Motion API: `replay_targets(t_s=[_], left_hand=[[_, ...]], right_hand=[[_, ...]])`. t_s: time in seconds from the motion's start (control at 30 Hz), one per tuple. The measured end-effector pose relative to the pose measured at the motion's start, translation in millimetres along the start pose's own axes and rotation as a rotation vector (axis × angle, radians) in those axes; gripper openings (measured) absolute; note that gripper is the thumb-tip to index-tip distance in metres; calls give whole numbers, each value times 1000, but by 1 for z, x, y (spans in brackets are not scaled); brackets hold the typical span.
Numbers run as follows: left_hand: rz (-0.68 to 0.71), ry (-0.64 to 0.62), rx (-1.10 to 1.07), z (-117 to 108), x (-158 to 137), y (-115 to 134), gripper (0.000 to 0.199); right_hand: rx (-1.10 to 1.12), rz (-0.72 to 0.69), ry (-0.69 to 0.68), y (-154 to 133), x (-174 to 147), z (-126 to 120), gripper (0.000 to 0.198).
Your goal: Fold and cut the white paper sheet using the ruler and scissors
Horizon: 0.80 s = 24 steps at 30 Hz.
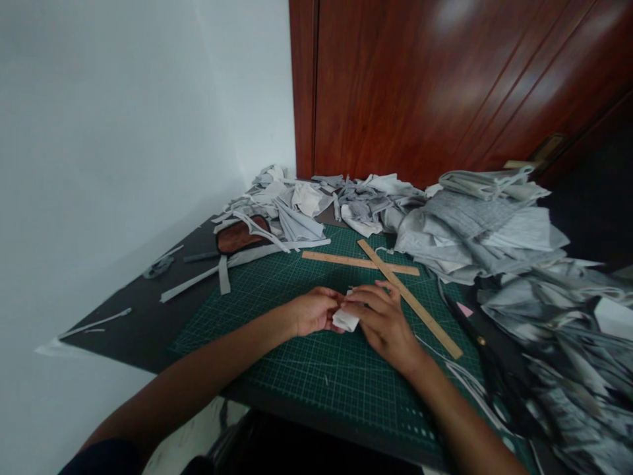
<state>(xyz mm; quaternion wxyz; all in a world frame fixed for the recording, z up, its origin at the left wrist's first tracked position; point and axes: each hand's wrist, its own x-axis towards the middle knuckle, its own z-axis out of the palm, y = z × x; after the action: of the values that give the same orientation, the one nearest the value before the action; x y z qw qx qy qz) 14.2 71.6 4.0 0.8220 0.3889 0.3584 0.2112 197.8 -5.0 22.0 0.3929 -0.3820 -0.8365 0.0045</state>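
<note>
Above the middle of a green cutting mat (316,376), both hands meet on a small white folded piece of fabric (345,320). My left hand (316,311) is closed on its left side, thumb and fingers pinching it. From the right, my right hand (383,321) lays its fingers over the top of the same piece and grips it. Part of the piece is hidden under the fingers. Just beyond the hands, two wooden rulers cross: a shorter ruler (341,260) and a longer ruler (430,321) running diagonally past my right hand.
Black-handled scissors (487,356) and white cord (469,382) lie at the right. Grey fabric piles (475,231) rise at the back right; scraps (297,204) line the back. A brown, black-edged piece (242,234) lies at left. A white wall (148,119) and wooden door (420,86) bound the table.
</note>
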Motion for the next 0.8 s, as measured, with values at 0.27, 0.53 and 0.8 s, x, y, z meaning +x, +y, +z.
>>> replay_targets(t_s=[0.27, 0.53, 0.8], left_hand=[[771, 128, 252, 10, -7, 8, 51], [799, 175, 386, 14, -5, 1, 26], [739, 274, 343, 11, -2, -2, 21]], right_hand=[[728, 700, 221, -3, 6, 27, 19], [986, 841, 278, -16, 12, 28, 28], [987, 878, 322, -14, 8, 37, 34]])
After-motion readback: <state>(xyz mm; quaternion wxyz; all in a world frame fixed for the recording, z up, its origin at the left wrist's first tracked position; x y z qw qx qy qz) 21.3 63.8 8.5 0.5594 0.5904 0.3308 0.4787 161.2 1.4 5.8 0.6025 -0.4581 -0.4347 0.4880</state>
